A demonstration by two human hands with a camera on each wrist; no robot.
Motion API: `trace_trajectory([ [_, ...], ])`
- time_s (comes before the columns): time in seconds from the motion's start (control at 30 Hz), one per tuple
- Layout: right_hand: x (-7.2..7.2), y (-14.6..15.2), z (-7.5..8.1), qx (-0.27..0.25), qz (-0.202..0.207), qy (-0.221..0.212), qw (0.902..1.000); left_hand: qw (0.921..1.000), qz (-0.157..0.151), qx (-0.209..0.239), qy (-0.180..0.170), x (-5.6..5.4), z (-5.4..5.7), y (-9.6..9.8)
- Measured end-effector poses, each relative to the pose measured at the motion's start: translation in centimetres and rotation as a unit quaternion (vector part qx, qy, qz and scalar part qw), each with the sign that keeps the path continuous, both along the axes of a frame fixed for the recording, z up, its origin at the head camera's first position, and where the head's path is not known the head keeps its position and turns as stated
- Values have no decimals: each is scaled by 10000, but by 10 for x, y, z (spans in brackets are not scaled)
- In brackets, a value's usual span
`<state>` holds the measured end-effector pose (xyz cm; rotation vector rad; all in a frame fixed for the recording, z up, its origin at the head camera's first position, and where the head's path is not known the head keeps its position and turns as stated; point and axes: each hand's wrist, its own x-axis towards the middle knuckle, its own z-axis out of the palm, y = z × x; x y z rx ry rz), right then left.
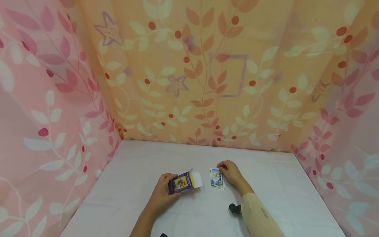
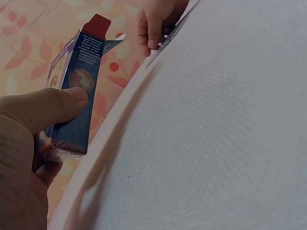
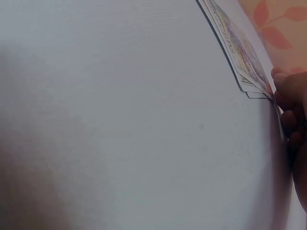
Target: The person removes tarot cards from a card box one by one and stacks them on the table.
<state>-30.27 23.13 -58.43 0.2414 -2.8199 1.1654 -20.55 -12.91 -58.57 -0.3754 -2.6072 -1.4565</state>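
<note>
My left hand (image 1: 163, 193) grips a small purple card box (image 1: 180, 183), tilted over the table with its end flap folded open towards the right. In the left wrist view the thumb presses on the dark blue printed side of the card box (image 2: 76, 105), and a red tab sticks up at its top. To the right of the box, a small stack of illustrated cards (image 1: 217, 180) lies face up, slightly uneven. My right hand (image 1: 232, 172) pinches the top card at the stack's upper right corner; in the right wrist view the fingertips (image 3: 283, 79) meet that card corner.
A white cloth covers the table (image 1: 133, 171). Near the right forearm sits a black object (image 1: 235, 208), and part of another dark thing (image 1: 164, 235) shows at the bottom edge. Patterned curtains (image 1: 201, 82) enclose the back and both sides.
</note>
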Motion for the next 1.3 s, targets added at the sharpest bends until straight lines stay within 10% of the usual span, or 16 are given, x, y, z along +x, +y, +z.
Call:
trace_trajectory([
  [0.63, 29, -9, 16, -617, -567, -339, 9959, 9999, -16, -93, -47, 2, -3, 0],
  [1.3, 64, -38, 33, -920, -609, 376, 9932, 9999, -43, -133, 51, 0, -1, 1],
])
